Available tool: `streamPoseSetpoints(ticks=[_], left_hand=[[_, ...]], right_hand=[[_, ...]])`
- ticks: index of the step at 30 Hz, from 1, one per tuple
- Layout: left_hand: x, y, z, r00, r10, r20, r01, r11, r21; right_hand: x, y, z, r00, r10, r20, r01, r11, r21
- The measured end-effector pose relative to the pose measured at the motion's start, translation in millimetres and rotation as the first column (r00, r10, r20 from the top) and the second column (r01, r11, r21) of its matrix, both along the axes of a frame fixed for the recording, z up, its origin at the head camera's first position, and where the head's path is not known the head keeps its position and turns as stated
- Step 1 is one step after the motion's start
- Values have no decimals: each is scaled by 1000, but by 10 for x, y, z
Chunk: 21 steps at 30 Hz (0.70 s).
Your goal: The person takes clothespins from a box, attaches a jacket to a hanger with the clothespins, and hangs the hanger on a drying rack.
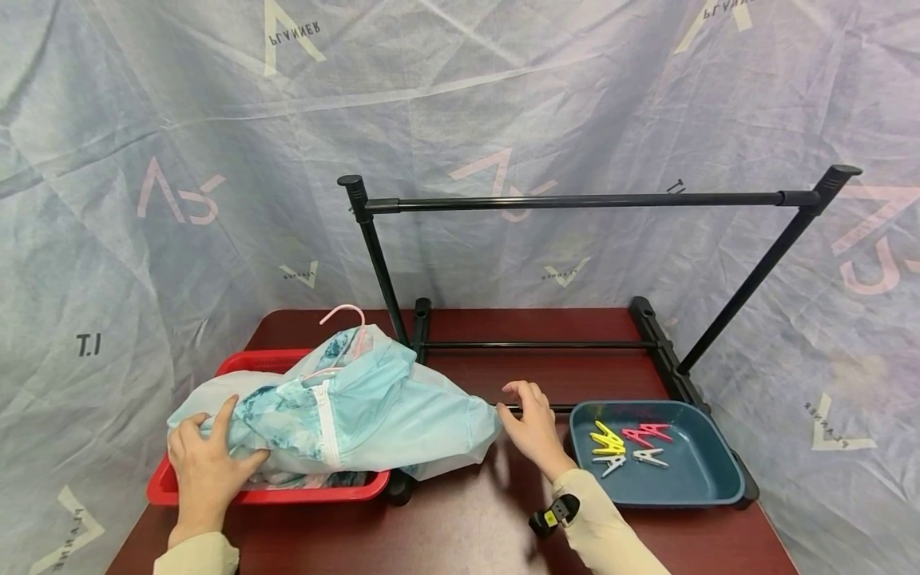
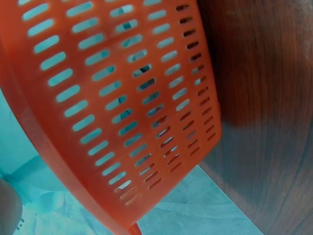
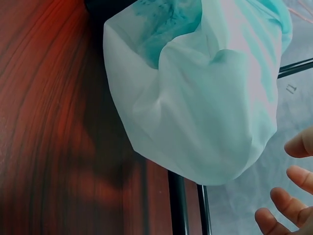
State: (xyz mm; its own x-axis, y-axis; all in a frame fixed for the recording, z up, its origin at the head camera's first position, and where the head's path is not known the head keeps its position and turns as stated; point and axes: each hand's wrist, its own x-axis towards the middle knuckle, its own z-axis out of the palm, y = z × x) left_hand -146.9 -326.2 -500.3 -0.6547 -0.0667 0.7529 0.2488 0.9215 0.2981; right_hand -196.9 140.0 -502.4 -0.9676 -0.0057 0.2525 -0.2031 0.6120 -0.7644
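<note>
A light blue jacket (image 1: 402, 411) with a white zipper and a blue patterned panel lies across a red basket (image 1: 309, 497). The hook of a pink hanger (image 1: 362, 317) sticks up from its collar. My left hand (image 1: 204, 471) rests at the jacket's left side, fingers spread and thumb apart. In the left wrist view the slotted side of the basket (image 2: 122, 98) fills most of the picture, with only a bit of a finger at the edge. Beyond the jacket's right end, my right hand (image 1: 535, 431) has its fingers spread; the right wrist view shows them apart from the pale cloth (image 3: 195, 112).
A black rack (image 1: 589, 201) with a high crossbar stands at the back of the dark red table (image 1: 446, 527). At the right, a blue tray (image 1: 697, 491) holds yellow, pink and white clothespins (image 1: 609, 439). More cloth (image 1: 309, 480) shows inside the basket. Grey printed sheeting hangs behind.
</note>
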Motion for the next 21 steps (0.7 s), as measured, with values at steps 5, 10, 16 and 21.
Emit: streamPoseSetpoints(ticks=[5,10,16,21], left_hand=[[-5,1,3,1000,3,-12,-3,1000,-10],[-2,9,-2,1000,6,-27,-7,1000,-19],[3,2,-6,1000,14,-23,-15,1000,-25],[-3,-4,-8,1000,16,-11,-16,1000,-25]], right_hand=[[-2,39,-16,1000,-5,0,5,1000,13],[4,76,-21,1000,-11,5,11,1000,15],[-3,107,-63,1000,-17,-8,17,1000,20],[-7,159,-85,1000,-13,-23,14,999,29]])
